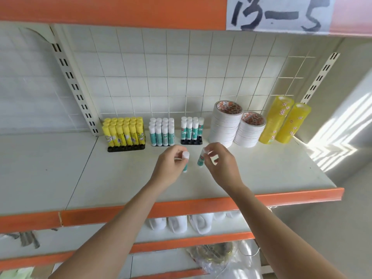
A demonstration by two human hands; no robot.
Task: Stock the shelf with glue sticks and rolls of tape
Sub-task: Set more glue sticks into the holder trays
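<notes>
Above shelf [120,178]: both hands pinching teal glue sticks; black tray [191,141] half-filled.

Matt white painted metal shelf [261,168] with glossy orange edge strip [201,206], smooth plastic glue sticks [123,130], glossy yellow tape rolls [281,119], paper-white tape stacks [224,125].

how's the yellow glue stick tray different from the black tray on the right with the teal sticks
The yellow glue stick tray looks full, with yellow caps; the right teal tray holds fewer sticks with white caps, and its front holes are empty. The yellow tray is wider. Both are black trays holding sticks upright on the shelf.
</notes>
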